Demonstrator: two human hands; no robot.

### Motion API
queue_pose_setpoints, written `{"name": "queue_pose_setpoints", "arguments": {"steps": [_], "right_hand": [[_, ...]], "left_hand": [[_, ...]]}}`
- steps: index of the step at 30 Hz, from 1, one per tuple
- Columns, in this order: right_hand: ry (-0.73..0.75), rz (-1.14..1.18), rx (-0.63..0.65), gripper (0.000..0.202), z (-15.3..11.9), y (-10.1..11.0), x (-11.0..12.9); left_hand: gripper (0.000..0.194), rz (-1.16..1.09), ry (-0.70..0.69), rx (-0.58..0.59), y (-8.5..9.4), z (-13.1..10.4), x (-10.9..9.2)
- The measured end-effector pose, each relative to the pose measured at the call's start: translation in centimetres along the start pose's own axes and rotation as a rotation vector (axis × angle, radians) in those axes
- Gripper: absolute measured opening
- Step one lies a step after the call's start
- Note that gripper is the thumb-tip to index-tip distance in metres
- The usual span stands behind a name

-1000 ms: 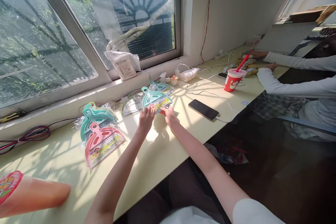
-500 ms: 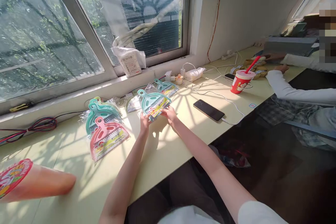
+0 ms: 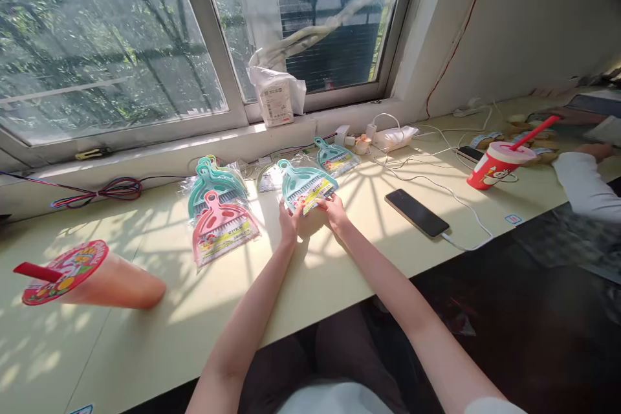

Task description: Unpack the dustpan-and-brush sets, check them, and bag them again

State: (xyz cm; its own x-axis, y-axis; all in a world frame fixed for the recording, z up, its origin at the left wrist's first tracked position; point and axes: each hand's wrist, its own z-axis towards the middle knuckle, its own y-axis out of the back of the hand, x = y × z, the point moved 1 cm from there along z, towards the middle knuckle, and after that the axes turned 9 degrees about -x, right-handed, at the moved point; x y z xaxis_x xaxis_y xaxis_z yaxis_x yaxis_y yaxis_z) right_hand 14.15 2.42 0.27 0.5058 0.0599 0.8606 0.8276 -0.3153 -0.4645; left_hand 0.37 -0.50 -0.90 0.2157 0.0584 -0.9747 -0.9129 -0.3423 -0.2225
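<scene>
A teal mini dustpan and brush set [image 3: 306, 182] with a yellow label is held up over the table. My left hand [image 3: 290, 224] grips its lower left edge, while my right hand [image 3: 334, 210] has hold of the lower right edge. To the left lies a pink dustpan set [image 3: 224, 223] in clear wrapping, overlapping teal dustpan sets [image 3: 208, 182] behind it. Another teal dustpan set [image 3: 334, 158] rests just beyond the held one, beside a pale green set [image 3: 272, 178] partly hidden in its wrapping.
A cup with a red straw [image 3: 116, 281] stands at the left; a red cup [image 3: 497, 165] is at the right. A phone [image 3: 417, 212] on a white cable lies right of my hands. Coiled wires [image 3: 121, 189] run along the window wall. A person's sleeve [image 3: 585, 184] shows far right.
The view has swung left, so things appear farther right and the left cup shows fully. Both hands still hold the teal dustpan set, at nearly the same place over the table.
</scene>
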Motion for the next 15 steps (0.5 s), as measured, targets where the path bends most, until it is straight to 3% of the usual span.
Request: {"name": "queue_pose_setpoints", "arguments": {"steps": [5, 8, 11, 15], "right_hand": [[0.121, 0.009, -0.062, 0.037, 0.9, 1.0, 0.1], [0.147, 0.039, -0.064, 0.043, 1.2, 1.3, 0.0], [0.124, 0.048, 0.009, 0.047, 0.7, 0.8, -0.6], [0.088, 0.044, 0.020, 0.045, -0.1, -0.2, -1.7]], "left_hand": [[0.077, -0.004, 0.237, 0.347, -0.2, -1.0, 0.0], [0.078, -0.107, 0.284, 0.254, 0.0, 0.3, -0.2], [0.064, -0.220, 0.242, 0.133, 0.3, 1.9, -0.5], [0.056, -0.250, 0.146, 0.090, 0.2, 1.6, -0.3]]}}
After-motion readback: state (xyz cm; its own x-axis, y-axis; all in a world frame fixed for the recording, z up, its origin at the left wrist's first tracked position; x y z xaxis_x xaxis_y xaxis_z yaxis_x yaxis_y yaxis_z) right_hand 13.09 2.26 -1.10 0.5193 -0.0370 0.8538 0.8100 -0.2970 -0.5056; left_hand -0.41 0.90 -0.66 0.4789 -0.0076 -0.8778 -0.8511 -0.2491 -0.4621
